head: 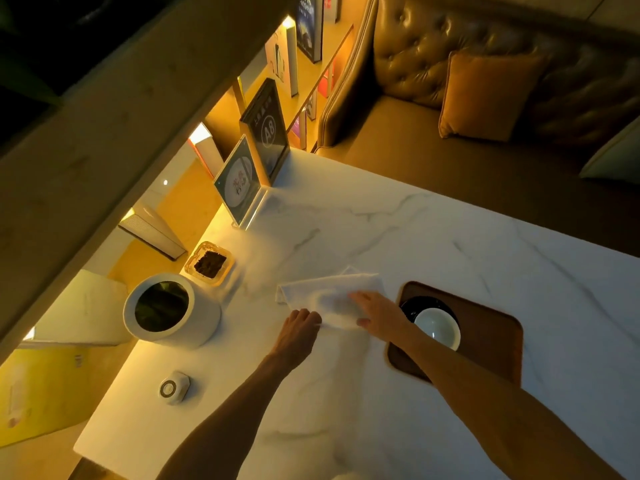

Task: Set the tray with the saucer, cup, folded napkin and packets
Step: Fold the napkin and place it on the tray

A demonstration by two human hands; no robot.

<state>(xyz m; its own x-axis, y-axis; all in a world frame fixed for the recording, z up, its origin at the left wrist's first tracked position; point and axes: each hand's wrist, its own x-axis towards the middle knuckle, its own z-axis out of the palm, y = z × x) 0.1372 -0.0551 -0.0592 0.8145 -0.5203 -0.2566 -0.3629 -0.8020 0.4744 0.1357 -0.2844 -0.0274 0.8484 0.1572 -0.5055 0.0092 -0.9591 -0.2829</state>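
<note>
A white napkin (329,289) lies on the marble table (433,244), partly folded. My left hand (299,329) pinches its near edge with closed fingers. My right hand (375,311) lies flat on the napkin's right part, fingers spread. To the right a dark brown wooden tray (491,327) holds a black saucer (420,304) with a white cup (438,327) on it. My right forearm crosses the tray's near left corner. No packets are visible.
A white cylindrical bin (169,311) stands left of the napkin. Behind it sits a glass ashtray (209,263) with dark contents. Acrylic sign stands (242,181) are at the far left. A small white call button (173,388) is near me. A brown sofa (485,109) is beyond the table.
</note>
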